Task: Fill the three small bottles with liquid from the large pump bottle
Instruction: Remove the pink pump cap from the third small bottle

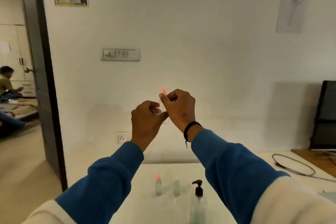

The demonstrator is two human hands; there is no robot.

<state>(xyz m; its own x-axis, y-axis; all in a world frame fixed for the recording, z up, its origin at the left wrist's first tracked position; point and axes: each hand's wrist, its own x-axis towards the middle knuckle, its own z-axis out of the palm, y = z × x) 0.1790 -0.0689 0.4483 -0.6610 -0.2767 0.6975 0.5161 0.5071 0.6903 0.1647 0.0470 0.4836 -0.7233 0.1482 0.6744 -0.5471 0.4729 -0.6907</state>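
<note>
Hands were raised in front of the wall, well above the table (pixel 163 211). Left hand (pixel 147 123) curled round a clear small bottle (pixel 157 110), and right hand (pixel 179 108) pinched its pink cap (pixel 163 91). Two more small bottles stood below, one capped (pixel 158 185), one uncapped (pixel 177 188), beside one pump bottle (pixel 198 198).

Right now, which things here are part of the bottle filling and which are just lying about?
Job: small bottle with pink cap held up by left hand and right hand; capped bottle; uncapped bottle; pump bottle.
Lying about: cable; monitor.
</note>
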